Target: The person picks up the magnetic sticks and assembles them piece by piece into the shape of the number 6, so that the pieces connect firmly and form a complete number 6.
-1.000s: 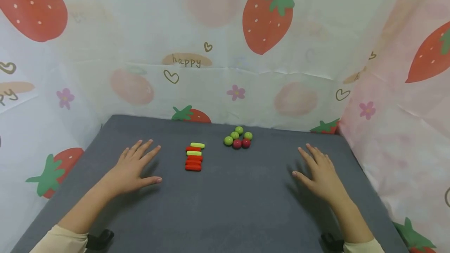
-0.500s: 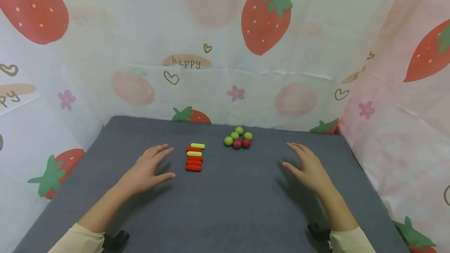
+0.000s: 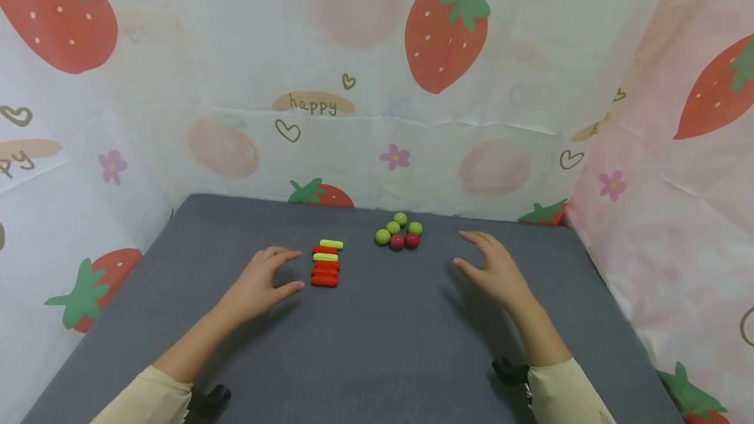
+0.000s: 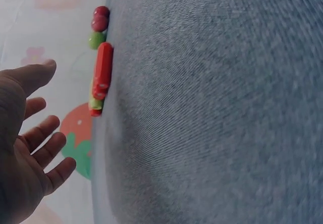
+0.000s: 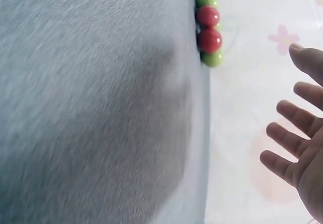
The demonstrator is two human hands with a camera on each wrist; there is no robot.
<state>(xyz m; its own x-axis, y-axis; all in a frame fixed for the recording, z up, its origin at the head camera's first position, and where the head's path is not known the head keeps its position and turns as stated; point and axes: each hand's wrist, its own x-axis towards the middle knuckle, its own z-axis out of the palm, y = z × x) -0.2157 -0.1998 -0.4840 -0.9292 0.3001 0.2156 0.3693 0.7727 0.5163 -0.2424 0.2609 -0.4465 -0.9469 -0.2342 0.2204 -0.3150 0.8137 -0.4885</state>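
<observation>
Several short red sticks and two yellow-green sticks lie in a column left of the table's middle. Just left of them my left hand hovers above the table with thumb and fingers spread apart, touching nothing. Farther back, a cluster of small round fruit-like balls holds several green balls and two dark red balls. My right hand is in the air to the right of that cluster, fingers relaxed and holding nothing. In the right wrist view the red balls sit apart from the fingers.
A dark grey cloth covers the table. Behind it and at both sides hangs a white curtain printed with strawberries, flowers and hearts. Black straps with cameras are worn at the wrists.
Both hands have moved inward: the left hand rightward toward the sticks, the right hand leftward and a little farther back toward the balls. The sticks and balls have stayed in place.
</observation>
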